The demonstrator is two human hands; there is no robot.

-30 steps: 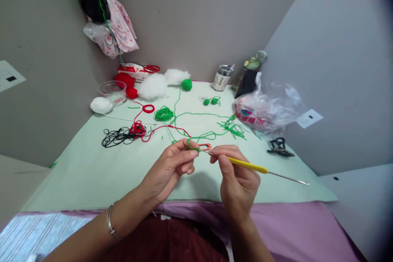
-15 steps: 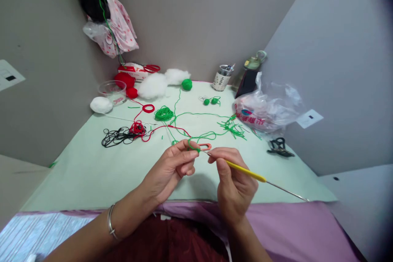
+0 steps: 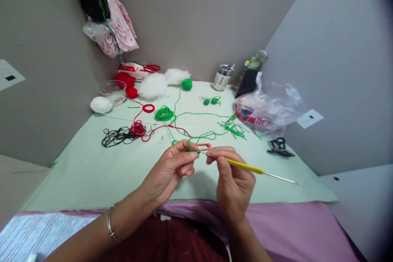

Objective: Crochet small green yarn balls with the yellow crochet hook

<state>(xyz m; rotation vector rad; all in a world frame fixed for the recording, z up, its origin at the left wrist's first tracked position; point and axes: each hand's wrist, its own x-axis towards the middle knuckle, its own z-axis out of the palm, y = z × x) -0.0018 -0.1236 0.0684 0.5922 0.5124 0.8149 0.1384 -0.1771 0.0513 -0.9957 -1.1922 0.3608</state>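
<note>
Half curling the left hand [image 3: 167, 170] above a pale green table cover [image 3: 123, 184], pinching a small piece of green yarn [image 3: 198, 152] between thumb and index fingertip, with a strand looping about the finger. Closing the right hand [image 3: 235, 184] around the yellow handle of a crochet hook [image 3: 245, 166], gripping between thumb and fingers near the end facing the yarn. Pointing one thin metal end at the pinched yarn and touching or nearly touching there, too finely to tell whether through a stitch; aiming the other end out past the right hand, over the cover.

Probably handling a light, stiff, smooth tool, best being held by the thicker yellow handle rather than by either slim shaft. Likely dealing with soft, limp, almost weightless yarn, splitting or snagging easily under a metal tip, and so calling for a light pinch close beside the stitches, without crushing the loop.

Showing just beyond the fingertips, an orange-red clip [image 3: 204, 146]; lying farther back on the cover, a loose green coil [image 3: 164, 113], a red ring of yarn [image 3: 148, 108] and a black tangle [image 3: 118, 137].
</note>
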